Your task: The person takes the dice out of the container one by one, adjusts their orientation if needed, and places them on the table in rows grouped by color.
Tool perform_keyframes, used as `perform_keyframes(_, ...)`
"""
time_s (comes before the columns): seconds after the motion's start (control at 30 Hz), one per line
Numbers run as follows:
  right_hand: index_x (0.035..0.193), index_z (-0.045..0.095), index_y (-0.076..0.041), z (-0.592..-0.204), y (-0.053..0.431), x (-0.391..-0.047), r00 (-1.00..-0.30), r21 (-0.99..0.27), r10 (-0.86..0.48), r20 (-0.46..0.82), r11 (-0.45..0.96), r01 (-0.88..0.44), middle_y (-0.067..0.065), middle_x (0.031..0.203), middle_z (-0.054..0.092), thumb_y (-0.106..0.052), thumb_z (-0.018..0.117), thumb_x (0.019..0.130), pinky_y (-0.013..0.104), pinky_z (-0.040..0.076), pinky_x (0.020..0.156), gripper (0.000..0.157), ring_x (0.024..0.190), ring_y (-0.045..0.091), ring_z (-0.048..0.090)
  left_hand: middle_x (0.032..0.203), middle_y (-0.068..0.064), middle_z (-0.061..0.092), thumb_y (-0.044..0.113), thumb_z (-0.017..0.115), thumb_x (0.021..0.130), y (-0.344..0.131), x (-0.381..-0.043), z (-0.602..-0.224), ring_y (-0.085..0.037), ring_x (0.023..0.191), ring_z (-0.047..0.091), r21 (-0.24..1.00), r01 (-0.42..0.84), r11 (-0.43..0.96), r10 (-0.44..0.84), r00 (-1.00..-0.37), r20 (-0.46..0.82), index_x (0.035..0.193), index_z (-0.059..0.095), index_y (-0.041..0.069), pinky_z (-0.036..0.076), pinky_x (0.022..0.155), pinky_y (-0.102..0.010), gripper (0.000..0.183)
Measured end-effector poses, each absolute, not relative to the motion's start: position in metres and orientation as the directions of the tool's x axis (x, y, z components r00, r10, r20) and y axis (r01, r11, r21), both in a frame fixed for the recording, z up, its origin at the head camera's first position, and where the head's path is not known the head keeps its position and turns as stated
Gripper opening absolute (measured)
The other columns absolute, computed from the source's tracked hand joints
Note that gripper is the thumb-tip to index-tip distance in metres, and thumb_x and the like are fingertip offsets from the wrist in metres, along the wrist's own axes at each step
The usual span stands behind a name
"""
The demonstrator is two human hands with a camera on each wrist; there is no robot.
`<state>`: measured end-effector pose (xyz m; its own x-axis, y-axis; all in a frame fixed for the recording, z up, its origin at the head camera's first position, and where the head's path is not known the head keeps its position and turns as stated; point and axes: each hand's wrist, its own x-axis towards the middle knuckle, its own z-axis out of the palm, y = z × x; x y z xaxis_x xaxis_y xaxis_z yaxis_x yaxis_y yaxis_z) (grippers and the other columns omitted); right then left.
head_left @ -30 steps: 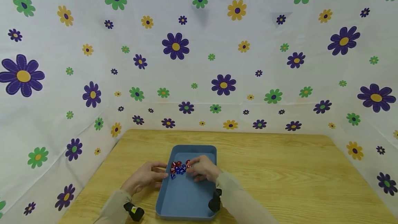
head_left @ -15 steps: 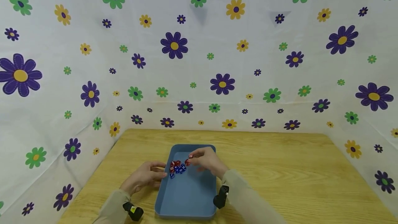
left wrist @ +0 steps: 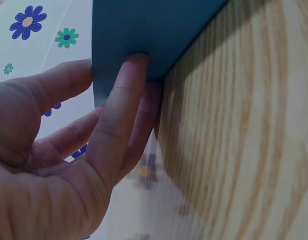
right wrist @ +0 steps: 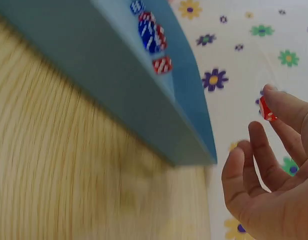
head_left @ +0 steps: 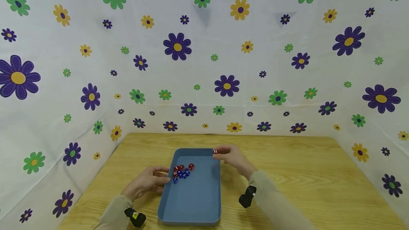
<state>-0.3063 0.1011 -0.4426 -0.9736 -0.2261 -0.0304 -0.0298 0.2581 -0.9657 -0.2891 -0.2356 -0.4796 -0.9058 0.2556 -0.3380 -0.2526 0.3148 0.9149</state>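
Note:
My right hand (head_left: 234, 159) pinches a red die (head_left: 215, 151) with white pips between thumb and fingertip, over the far right corner of the blue tray (head_left: 188, 222). In the right wrist view the same red die (right wrist: 267, 109) shows at the fingertips, and the other fingers are spread loosely. Red dice (head_left: 175, 173) and blue dice (head_left: 186, 173) lie clustered by the tray's left wall, one red die (head_left: 191, 166) slightly apart. My left hand (head_left: 145, 181) touches that wall from outside; in the left wrist view its extended fingers (left wrist: 116, 107) rest against the tray.
The tray stands on a wood-grain table (head_left: 281, 180). A white flowered cloth (head_left: 204, 63) encloses the table at the back and both sides. Black cameras sit on the left wrist (head_left: 135, 218) and right wrist (head_left: 247, 197).
My right hand has lifted a red die from the group and carried it right, to the tray's far right corner. The left hand has stayed at the tray's left side.

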Motion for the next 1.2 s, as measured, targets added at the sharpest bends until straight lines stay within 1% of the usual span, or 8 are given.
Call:
perform_keyframes(0.17,0.114,0.072,-0.004,-0.452,0.122,-0.310,-0.985,-0.945,-0.168,-0.029,0.325,-0.028,0.008,0.117,0.070,-0.016,0.072,0.090,0.047,0.048,0.096,0.027,0.106,0.021,0.060,0.121,-0.023,0.061,0.014,0.073,0.089,-0.236,-0.290,-0.479,-0.023,0.094,0.069,0.914,-0.252,0.317,0.256,-0.905,-0.339,0.139,0.046,-0.006,0.060,0.078,-0.042,0.060)
perform_keyframes(0.37,0.109,0.075,-0.004,-0.468,0.143,-0.314,-0.992,-0.893,-0.122,-0.024,0.449,-0.034,0.010,0.119,0.069,-0.012,0.074,0.087,0.042,0.049,0.090,0.024,0.108,0.025,0.057,0.119,-0.023,0.061,0.014,0.073,0.089,-0.235,-0.290,-0.478,-0.022,0.093,0.069,0.912,-0.251,0.323,0.253,-0.906,-0.339,0.138,0.046,-0.005,0.060,0.078,-0.042,0.059)
perform_keyframes(0.47,0.106,0.076,-0.005,-0.474,0.150,-0.317,-0.994,-0.865,-0.102,-0.037,0.502,-0.020,0.009,0.115,0.069,-0.011,0.076,0.085,0.037,0.048,0.082,0.022,0.101,0.023,0.056,0.118,-0.023,0.061,0.013,0.073,0.089,-0.234,-0.289,-0.478,-0.022,0.092,0.069,0.912,-0.247,0.327,0.250,-0.908,-0.335,0.138,0.046,-0.006,0.060,0.078,-0.042,0.059)
perform_keyframes(0.57,0.102,0.077,-0.005,-0.479,0.153,-0.318,-0.995,-0.852,-0.087,-0.055,0.524,0.001,0.007,0.106,0.069,-0.010,0.077,0.083,0.031,0.044,0.070,0.020,0.091,0.020,0.052,0.118,-0.023,0.061,0.013,0.073,0.089,-0.234,-0.288,-0.477,-0.022,0.092,0.069,0.913,-0.248,0.325,0.249,-0.908,-0.336,0.138,0.046,-0.006,0.060,0.078,-0.042,0.059)
perform_keyframes(0.67,0.099,0.078,-0.006,-0.485,0.153,-0.319,-0.994,-0.851,-0.086,-0.064,0.526,0.009,0.006,0.097,0.069,-0.008,0.078,0.082,0.027,0.040,0.065,0.018,0.083,0.018,0.050,0.118,-0.023,0.061,0.013,0.073,0.089,-0.234,-0.288,-0.476,-0.022,0.092,0.069,0.913,-0.251,0.321,0.253,-0.907,-0.338,0.138,0.046,-0.006,0.060,0.078,-0.042,0.059)
perform_keyframes(0.87,0.092,0.079,-0.008,-0.490,0.152,-0.319,-0.992,-0.809,-0.124,-0.026,0.585,-0.052,0.002,0.089,0.072,-0.006,0.080,0.080,0.027,0.047,0.068,0.013,0.080,0.015,0.056,0.117,-0.022,0.061,0.012,0.073,0.089,-0.235,-0.287,-0.477,-0.022,0.091,0.069,0.914,-0.254,0.316,0.252,-0.906,-0.339,0.137,0.047,-0.006,0.060,0.078,-0.042,0.058)
perform_keyframes(0.97,0.091,0.079,-0.009,-0.490,0.152,-0.318,-0.991,-0.778,-0.133,-0.015,0.624,-0.072,0.001,0.087,0.072,-0.006,0.081,0.078,0.028,0.047,0.068,0.013,0.079,0.015,0.056,0.117,-0.022,0.061,0.011,0.072,0.089,-0.235,-0.287,-0.477,-0.022,0.091,0.069,0.912,-0.261,0.316,0.249,-0.905,-0.345,0.137,0.047,-0.006,0.060,0.078,-0.041,0.057)
perform_keyframes(1.2,0.094,0.079,-0.008,-0.490,0.156,-0.315,-0.990,-0.739,-0.144,0.009,0.666,-0.104,0.002,0.090,0.072,-0.006,0.082,0.077,0.028,0.049,0.070,0.017,0.080,0.015,0.057,0.117,-0.022,0.062,0.012,0.072,0.089,-0.235,-0.288,-0.477,-0.022,0.091,0.069,0.912,-0.259,0.317,0.244,-0.907,-0.342,0.137,0.047,-0.006,0.060,0.078,-0.041,0.057)
